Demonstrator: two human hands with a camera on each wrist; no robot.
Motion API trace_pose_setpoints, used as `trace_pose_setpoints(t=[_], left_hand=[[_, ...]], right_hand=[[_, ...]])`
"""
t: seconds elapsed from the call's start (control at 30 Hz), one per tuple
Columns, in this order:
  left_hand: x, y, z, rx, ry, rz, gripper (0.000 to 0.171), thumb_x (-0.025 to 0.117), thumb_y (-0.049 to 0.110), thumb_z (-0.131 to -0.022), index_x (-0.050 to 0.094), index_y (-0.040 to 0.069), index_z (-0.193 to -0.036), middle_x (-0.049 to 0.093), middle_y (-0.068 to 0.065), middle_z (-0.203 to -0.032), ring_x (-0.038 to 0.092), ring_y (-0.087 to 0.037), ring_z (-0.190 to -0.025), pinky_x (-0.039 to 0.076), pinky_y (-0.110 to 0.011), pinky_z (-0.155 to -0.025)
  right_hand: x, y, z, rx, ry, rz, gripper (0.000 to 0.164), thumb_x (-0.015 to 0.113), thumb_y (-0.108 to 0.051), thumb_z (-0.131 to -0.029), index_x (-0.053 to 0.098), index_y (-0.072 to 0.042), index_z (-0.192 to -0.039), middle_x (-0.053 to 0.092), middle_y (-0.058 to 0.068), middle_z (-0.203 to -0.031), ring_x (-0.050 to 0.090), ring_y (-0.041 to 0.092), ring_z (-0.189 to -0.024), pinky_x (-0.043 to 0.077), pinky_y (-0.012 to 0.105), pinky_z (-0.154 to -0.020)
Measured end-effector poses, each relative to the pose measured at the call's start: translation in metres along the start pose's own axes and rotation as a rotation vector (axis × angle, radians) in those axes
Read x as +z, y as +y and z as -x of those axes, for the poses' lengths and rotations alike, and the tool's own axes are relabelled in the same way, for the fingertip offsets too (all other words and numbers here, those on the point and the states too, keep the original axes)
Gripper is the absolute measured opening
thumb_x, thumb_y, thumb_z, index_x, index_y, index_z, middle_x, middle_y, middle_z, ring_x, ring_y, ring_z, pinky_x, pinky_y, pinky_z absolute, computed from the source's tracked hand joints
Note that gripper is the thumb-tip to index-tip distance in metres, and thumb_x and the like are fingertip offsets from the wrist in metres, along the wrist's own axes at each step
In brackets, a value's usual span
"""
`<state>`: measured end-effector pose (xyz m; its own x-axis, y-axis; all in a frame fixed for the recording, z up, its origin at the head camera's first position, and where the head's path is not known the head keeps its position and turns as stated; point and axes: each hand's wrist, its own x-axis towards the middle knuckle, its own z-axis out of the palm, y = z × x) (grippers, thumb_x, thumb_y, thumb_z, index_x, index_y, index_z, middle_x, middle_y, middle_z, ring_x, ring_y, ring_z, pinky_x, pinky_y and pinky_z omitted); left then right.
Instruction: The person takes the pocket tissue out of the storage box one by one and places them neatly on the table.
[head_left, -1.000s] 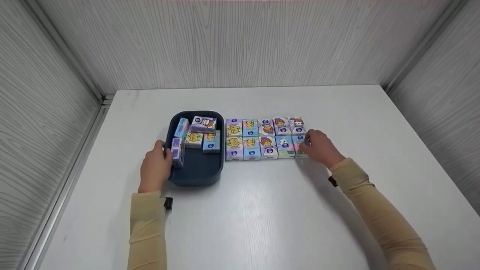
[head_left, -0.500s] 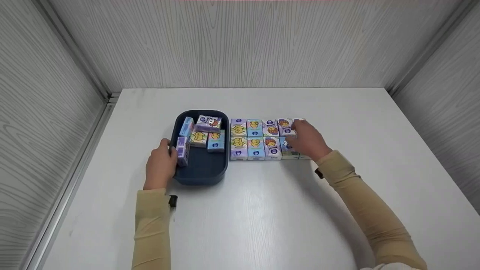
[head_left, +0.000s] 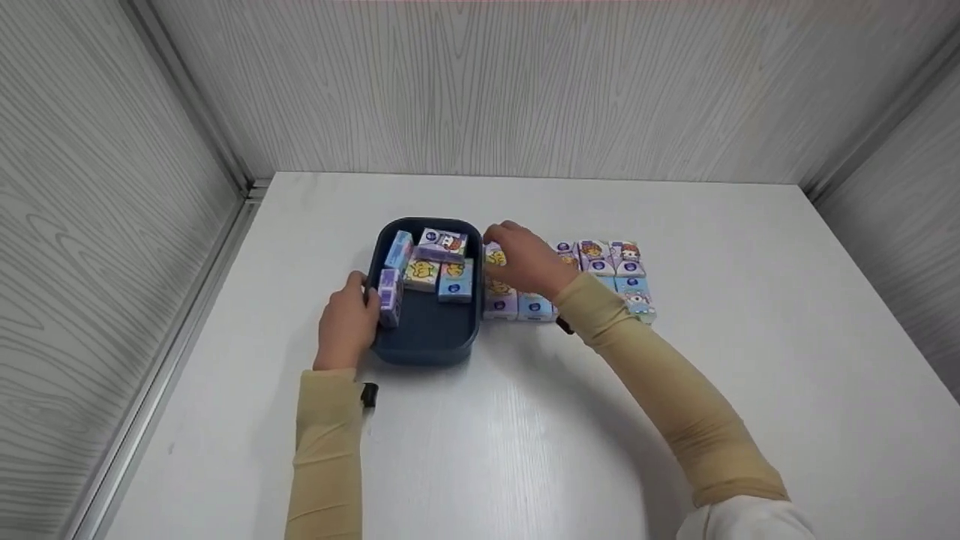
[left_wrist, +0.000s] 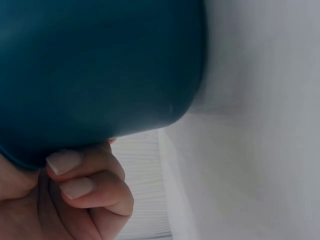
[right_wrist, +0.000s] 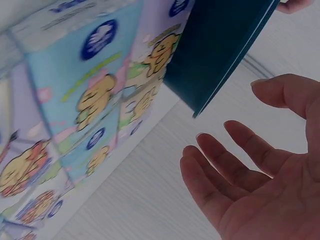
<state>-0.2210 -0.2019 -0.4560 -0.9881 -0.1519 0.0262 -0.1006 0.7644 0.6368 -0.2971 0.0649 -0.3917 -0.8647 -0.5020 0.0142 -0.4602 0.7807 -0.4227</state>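
My left hand [head_left: 347, 321] grips the left wall of a dark blue plastic bin [head_left: 431, 355]. In the left wrist view its curled fingers [left_wrist: 97, 190] lie against the bin's outside, with the thumb at the rim. Several cartoon-printed tissue packs [head_left: 455, 283] lie inside the bin, some tilted or on edge. Right of it, two rows of similar packs [head_left: 634, 296] lie side by side on the table. Over the row end nearest the bin is my right hand [head_left: 529, 260], fingers spread and holding nothing in the right wrist view; it hides some packs.
A white table [head_left: 450, 450] bears everything. Behind it rises a grey wood-grain panel [head_left: 480, 90], with similar panels at the left [head_left: 112, 225] and right. The bin stands close beside the rows of packs.
My right hand has moved left from the far right end of the rows to the end beside the bin. The left hand keeps its grip; the view has shifted slightly.
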Motion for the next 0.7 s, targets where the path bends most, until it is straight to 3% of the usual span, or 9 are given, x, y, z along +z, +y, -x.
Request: trace_pose_setpoints(t=[0.27, 0.5, 0.7], left_hand=[[0.000, 0.000, 0.001, 0.005, 0.013, 0.002, 0.030, 0.041, 0.023, -0.101, 0.050, 0.002, -0.121, 0.063, -0.017, -0.091, 0.054, -0.027, -0.068, 0.042, -0.040, -0.063], [0.001, 0.001, 0.001, -0.003, 0.007, 0.011, 0.031, 0.041, 0.024, -0.101, 0.050, 0.003, -0.121, 0.063, -0.014, -0.089, 0.054, -0.026, -0.069, 0.042, -0.039, -0.063], [0.000, 0.000, 0.001, 0.000, 0.013, 0.008, 0.030, 0.041, 0.024, -0.101, 0.050, 0.003, -0.120, 0.062, -0.014, -0.087, 0.054, -0.025, -0.068, 0.041, -0.039, -0.062]], right_hand=[[0.011, -0.027, -0.031, -0.141, -0.062, 0.016, 0.038, 0.064, -0.017, -0.091, 0.055, 0.000, -0.124, 0.054, 0.015, -0.118, 0.053, 0.023, -0.097, 0.044, 0.037, -0.086], [0.021, -0.030, -0.051, -0.122, -0.097, 0.003, 0.038, 0.061, -0.013, -0.091, 0.053, -0.001, -0.126, 0.051, 0.014, -0.121, 0.054, 0.021, -0.105, 0.045, 0.034, -0.085], [0.033, -0.031, -0.060, -0.096, -0.085, 0.099, 0.041, 0.062, -0.016, -0.090, 0.052, -0.003, -0.128, 0.052, 0.015, -0.120, 0.053, 0.024, -0.102, 0.044, 0.037, -0.086]])
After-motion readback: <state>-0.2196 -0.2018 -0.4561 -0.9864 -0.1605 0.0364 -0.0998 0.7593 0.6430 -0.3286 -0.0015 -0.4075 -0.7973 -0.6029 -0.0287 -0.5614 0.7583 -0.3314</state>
